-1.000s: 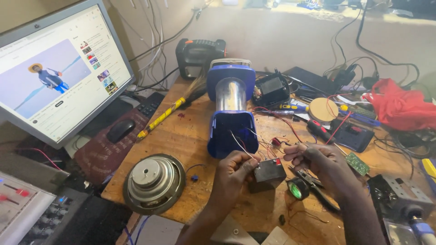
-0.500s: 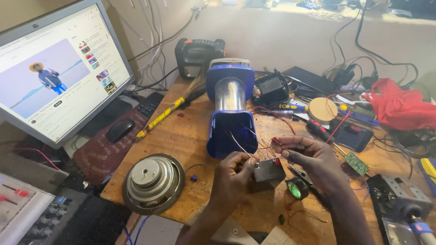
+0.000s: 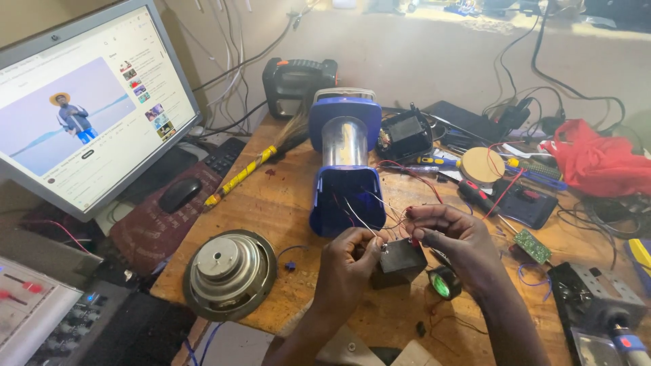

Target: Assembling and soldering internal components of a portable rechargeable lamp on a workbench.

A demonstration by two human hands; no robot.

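A small black box (image 3: 400, 263) was held at the lower centre of the frame, above the bench (image 3: 285, 203). The left hand (image 3: 349, 271) fingers were pinched on a thin wire (image 3: 363, 224) beside it. The right hand (image 3: 451, 240) fingers were closed on red wires (image 3: 407, 211) just above it.

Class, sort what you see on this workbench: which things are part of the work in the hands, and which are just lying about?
In hand:
left hand
right hand
small black block
thin wires
blue lantern, where the wires lead

Lying about:
loudspeaker
computer mouse
monitor
red cloth
green circuit board
yellow-handled brush
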